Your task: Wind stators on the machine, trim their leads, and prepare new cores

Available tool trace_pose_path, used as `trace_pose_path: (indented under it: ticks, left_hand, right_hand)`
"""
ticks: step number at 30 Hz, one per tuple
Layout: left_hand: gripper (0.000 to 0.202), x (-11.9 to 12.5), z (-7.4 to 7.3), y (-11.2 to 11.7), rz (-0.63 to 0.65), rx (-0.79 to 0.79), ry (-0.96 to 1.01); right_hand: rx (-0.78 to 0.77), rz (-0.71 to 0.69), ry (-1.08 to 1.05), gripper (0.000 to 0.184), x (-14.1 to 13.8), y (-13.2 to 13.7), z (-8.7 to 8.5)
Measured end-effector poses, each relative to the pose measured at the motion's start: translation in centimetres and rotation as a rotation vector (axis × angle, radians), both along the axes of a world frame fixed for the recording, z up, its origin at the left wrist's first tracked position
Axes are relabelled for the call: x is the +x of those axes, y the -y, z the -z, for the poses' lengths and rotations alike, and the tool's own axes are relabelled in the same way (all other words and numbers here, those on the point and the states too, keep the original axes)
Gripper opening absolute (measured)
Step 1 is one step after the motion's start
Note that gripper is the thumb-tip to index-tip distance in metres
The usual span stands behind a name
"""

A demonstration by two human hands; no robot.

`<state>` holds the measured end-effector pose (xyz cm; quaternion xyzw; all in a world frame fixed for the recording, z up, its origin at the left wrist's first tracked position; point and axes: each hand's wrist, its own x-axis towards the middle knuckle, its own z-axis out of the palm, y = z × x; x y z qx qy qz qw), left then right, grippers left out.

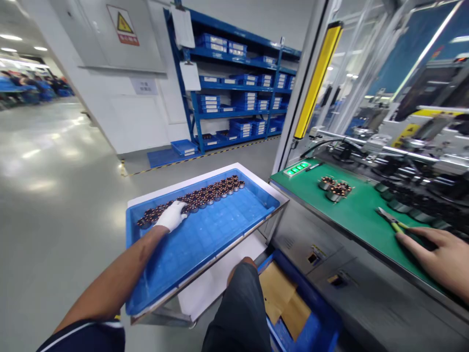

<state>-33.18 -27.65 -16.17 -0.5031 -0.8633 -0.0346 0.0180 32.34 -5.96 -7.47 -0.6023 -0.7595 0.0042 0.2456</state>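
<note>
At far left, a glossy grey floor (66, 205) meets a white wall (135, 107). My left hand (171, 216), in a white glove, reaches down to a long band of round metal parts wound with copper-coloured wire (216, 189). The fingers curl over the near edge of the band, towards its left end; whether they grasp a part or merely rest against it, I cannot tell. The wound parts stand packed side by side along the far side of a shallow, rectangular blue plastic tray (220, 225), most of them extending to the right of my fingertips. Behind the tray, a blue metal shelving rack (234, 115) bears stacked blue boxes. Below and right of the tray, my knee in dark cloth (236, 313) adjoins a deep blue plastic bin (322, 313) containing brown sheets (274, 288). Farther right, beneath an upright yellow bar (318, 80), a flat green work surface (366, 220) carries a green-lit panel (297, 169) and a small cluster of similar wound parts (335, 189). At far right, my bare right hand (434, 252) has its thumb and fingers closed about the yellow-green handles of metal pliers (387, 216), whose tips point away from me, towards the cluster, well apart from it.
</note>
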Motion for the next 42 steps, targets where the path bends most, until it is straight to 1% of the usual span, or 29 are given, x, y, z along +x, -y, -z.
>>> trace_pose_path:
  ticks: [1,2,3,4,6,8,10,12,13,14,16,18,19,20,22,25,28,30,32,33,35,36,38,40,42]
  left_hand:
    - [0.041,0.6,-0.7,-0.2,0.006,0.013,-0.02]
    - [0.044,1.4,-1.6,-0.7,0.022,0.035,-0.041]
    - [0.047,2.4,-2.8,-1.4,0.052,0.067,-0.062]
    - [0.05,3.6,-4.1,-2.4,0.098,0.108,-0.08]
    - [0.051,6.7,-7.2,-5.1,0.236,0.211,-0.107]
    - [0.047,10.5,-10.4,-8.4,0.402,0.315,-0.119]
    - [0.041,15.0,-13.2,-11.7,0.559,0.404,-0.122]
    - [0.035,19.7,-15.0,-14.5,0.685,0.483,-0.121]
    - [0.034,22.1,-15.5,-15.6,0.736,0.521,-0.121]
    - [0.036,24.5,-15.7,-16.5,0.779,0.557,-0.122]
    - [0.046,28.8,-15.5,-17.7,0.854,0.621,-0.131]
    - [0.051,32.0,-14.8,-18.6,0.902,0.665,-0.144]
    - [0.049,33.1,-14.4,-19.1,0.906,0.677,-0.142]
    - [0.045,33.8,-14.1,-19.6,0.905,0.682,-0.137]
    - [0.034,34.5,-13.7,-20.7,0.904,0.679,-0.133]
    - [0.019,34.5,-13.8,-22.0,0.926,0.633,-0.098]
    - [0.014,34.6,-14.0,-23.0,0.969,0.572,-0.013]
    - [0.011,34.9,-14.1,-23.0,0.986,0.56,0.055]
    - [0.009,35.2,-14.1,-22.1,1.005,0.582,0.119]
    - [0.009,35.4,-14.1,-21.1,1.023,0.603,0.149]
    - [0.007,35.7,-13.8,-18.3,1.077,0.655,0.203]
    - [0.006,35.8,-13.6,-16.5,1.109,0.678,0.227]
    - [0.007,35.9,-13.0,-12.6,1.172,0.717,0.263]
    - [0.007,36.0,-12.4,-9.0,1.257,0.809,0.291]
    - [0.013,36.1,-12.0,-6.1,1.338,0.916,0.297]
  right_hand:
    - [-0.046,0.053,0.069,0.044,-1.4,1.3,-1.1]
    - [-0.08,0.06,0.11,0.042,-2.7,2.3,-2.0]
    - [-0.078,0.057,0.116,0.042,-3.7,3.1,-2.7]
    - [-0.076,0.057,0.123,0.042,-4.4,3.5,-3.2]
    - [-0.057,0.056,0.135,0.037,-5.1,3.8,-3.4]
    - [-0.041,0.061,0.157,0.031,-5.1,3.5,-3.1]
    - [-0.024,0.07,0.177,0.027,-4.8,3.4,-2.8]
    - [-0.011,0.096,0.191,0.024,-4.8,3.5,-2.6]
    - [-0.005,0.106,0.194,0.024,-4.9,3.7,-2.6]
    - [0.004,0.115,0.194,0.024,-5.0,3.9,-2.6]
    - [0.028,0.131,0.181,0.024,-5.3,4.4,-2.7]
    - [0.052,0.145,0.151,0.024,-5.6,4.6,-2.8]
    - [0.063,0.15,0.13,0.024,-5.7,4.7,-2.9]
    - [0.07,0.153,0.107,0.024,-5.8,4.8,-3.0]
    - [0.079,0.145,0.056,0.025,-5.9,4.8,-3.1]
    - [0.083,0.095,-0.018,0.027,-5.7,4.9,-2.9]
    - [0.078,0.015,-0.097,0.029,-5.2,4.7,-2.7]
    - [0.095,-0.032,-0.166,0.03,-5.0,4.5,-2.8]
    - [0.142,-0.067,-0.261,0.031,-4.8,4.6,-3.0]
    - [0.171,-0.083,-0.32,0.033,-4.9,4.9,-3.2]
    - [0.217,-0.126,-0.456,0.036,-5.3,6.4,-3.3]
    - [0.22,-0.159,-0.529,0.037,-5.7,7.6,-3.2]
    - [0.174,-0.25,-0.663,0.039,-7.0,10.8,-2.6]
    - [0.075,-0.352,-0.767,0.041,-8.5,14.7,-1.9]
    - [-0.059,-0.409,-0.936,0.041,-10.1,18.3,-1.3]
